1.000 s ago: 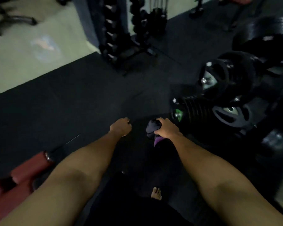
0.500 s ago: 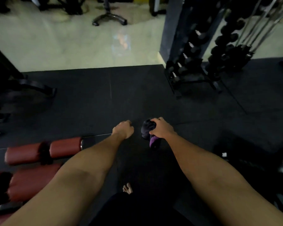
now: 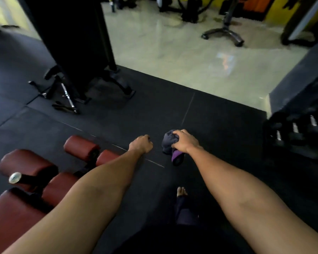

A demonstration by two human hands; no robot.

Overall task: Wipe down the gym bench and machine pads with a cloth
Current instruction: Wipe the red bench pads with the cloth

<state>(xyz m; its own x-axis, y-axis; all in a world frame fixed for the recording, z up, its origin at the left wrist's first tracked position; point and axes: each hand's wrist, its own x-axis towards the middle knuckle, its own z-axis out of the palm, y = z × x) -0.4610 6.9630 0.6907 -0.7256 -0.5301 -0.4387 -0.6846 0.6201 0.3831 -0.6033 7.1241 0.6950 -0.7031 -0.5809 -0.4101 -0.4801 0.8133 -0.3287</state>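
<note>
right grip (image 3: 185,142) clamped round the bunched cloth (image 3: 170,141), up over the floor (image 3: 117,121), ready to wipe I guess | left grip (image 3: 141,143) fisted, nothing in it that I can see | red bench pads (image 3: 17,215) down by the left forearm, cloth well apart from them

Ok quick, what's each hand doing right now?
Left hand: closed in a fist, nothing seen in it.
Right hand: fingers curled round a bunched grey and purple cloth.
</note>
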